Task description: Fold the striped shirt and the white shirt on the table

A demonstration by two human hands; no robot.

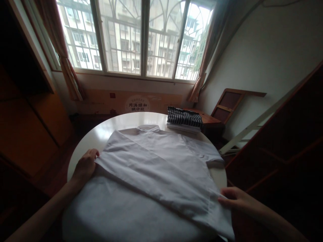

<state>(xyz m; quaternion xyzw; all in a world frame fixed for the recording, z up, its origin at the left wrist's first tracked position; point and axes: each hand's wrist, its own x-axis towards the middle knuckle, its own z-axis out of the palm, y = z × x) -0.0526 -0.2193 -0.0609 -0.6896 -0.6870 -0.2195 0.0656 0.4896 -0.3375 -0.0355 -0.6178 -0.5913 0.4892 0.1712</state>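
A white long-sleeved shirt [156, 158] lies spread on a round white table [87, 143], its collar toward the window. One sleeve is laid slantwise across the body, from the upper left down to the lower right. The other sleeve hangs out at the right, near the table's edge. My left hand [87, 164] pinches the cloth at the shirt's left side. At the lower right, my right hand [230, 198] grips the slanting sleeve between thumb and fingers, near its cuff end. The shirt's lower part runs out of view at the bottom.
Folded black-and-white striped cloth [184, 116] rests on folded white cloth [183, 127] at the table's back right. Behind stand a low wooden table [208, 118] and a wooden frame [227, 102]. A dark panel [282, 151] slants along the right; wooden cabinets [27, 134] stand left.
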